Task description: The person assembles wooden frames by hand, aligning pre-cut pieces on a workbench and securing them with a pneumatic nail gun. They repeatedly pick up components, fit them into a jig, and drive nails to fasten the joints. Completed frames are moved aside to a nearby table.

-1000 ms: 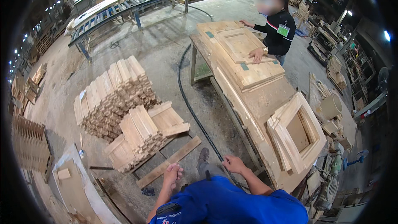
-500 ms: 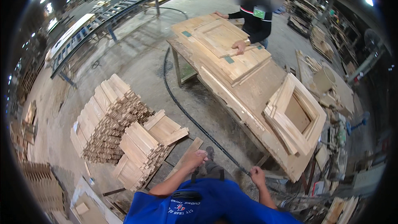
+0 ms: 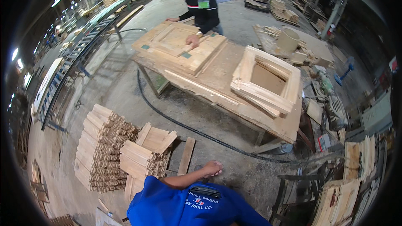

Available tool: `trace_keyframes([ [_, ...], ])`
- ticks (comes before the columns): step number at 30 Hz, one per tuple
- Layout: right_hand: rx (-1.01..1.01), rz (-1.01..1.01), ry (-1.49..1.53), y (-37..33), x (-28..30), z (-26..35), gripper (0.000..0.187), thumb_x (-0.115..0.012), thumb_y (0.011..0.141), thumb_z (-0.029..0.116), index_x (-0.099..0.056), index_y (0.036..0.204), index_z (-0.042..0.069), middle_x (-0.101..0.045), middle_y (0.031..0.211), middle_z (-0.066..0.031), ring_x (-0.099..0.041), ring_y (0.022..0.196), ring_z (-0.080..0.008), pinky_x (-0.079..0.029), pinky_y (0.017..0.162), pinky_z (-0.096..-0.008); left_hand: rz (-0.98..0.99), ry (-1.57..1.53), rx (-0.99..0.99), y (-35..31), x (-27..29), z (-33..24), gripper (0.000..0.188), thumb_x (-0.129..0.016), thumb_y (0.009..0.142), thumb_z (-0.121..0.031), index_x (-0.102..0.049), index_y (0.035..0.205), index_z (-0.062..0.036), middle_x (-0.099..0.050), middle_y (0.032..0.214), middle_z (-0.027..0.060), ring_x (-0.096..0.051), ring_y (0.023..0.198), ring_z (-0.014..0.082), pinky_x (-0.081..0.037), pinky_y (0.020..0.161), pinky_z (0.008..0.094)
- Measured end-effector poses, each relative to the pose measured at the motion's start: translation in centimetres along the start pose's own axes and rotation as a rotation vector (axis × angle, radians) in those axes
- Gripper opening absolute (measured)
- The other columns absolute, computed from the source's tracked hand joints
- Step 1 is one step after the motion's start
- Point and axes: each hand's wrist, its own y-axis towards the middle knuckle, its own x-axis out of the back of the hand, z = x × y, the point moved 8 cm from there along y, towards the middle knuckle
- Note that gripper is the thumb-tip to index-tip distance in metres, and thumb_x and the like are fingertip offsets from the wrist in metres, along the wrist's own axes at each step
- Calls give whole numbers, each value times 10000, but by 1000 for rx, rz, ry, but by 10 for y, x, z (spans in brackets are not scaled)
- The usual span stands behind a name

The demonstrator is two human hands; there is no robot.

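My left hand (image 3: pixel 213 168) hangs in front of my blue shirt, fingers curled closed, with nothing showing in it. Below it is the concrete floor. My right hand is out of the picture. Left of my left hand, a wooden board (image 3: pixel 186 156) lies on the floor beside stacked wooden panels (image 3: pixel 140 159). Ahead stands a worktable (image 3: pixel 215 69), with several loose wooden frames (image 3: pixel 268 75) at its right end. At its far end a co-worker (image 3: pixel 203 14) in a dark top rests both hands by a framed panel (image 3: pixel 169 37).
A taller stack of wood pieces (image 3: pixel 100 150) stands at left. A black hose (image 3: pixel 184 127) curves across the floor around the table. A roller conveyor (image 3: pixel 79 60) runs along the far left. At right are a dark metal stand (image 3: pixel 299 177) and upright boards (image 3: pixel 341 196).
My view has swung to the right, so the table and stacks sit further left. My right hand has gone out of view; my left hand stays closed.
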Motion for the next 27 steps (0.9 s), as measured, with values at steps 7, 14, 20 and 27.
trace_keyframes([
  [7, -6, -171, 288, -25, 72, -111, 229, -620, 1003, 231, -723, 951, 32, -690, 778, -75, -642, 667, -157, -531, 607, -344, 180, 320, -181, 29, -153, -47, 195, -622, 947, -213, -708, 831, -82, -633, 604, 24, -500, 429, 117, -395, 422, 316],
  [14, -136, -487, 827, -59, 161, -215, 173, -638, 989, 171, -715, 1035, 23, -663, 743, -60, -641, 625, -152, -524, 548, -313, 509, 452, -167, 22, -381, -60, 216, -655, 1016, -293, -706, 1104, -103, -696, 859, 1, -591, 650, 75, -441, 502, 258],
  [20, -45, -738, 1079, -80, 243, -214, 259, -674, 1027, 209, -678, 1212, 28, -703, 903, -34, -661, 752, -115, -523, 610, -279, 841, 654, -39, -6, -519, -27, 306, -658, 1048, -354, -673, 1202, -89, -707, 922, 4, -606, 688, 70, -470, 537, 247],
  [27, -13, -781, 1178, -83, 295, -207, 295, -685, 1034, 222, -669, 1264, 37, -724, 984, -40, -662, 801, -119, -533, 677, -281, 1033, 777, -10, 1, -616, -36, 328, -680, 1033, -349, -681, 1226, -83, -722, 941, 22, -627, 703, 80, -492, 558, 252],
])
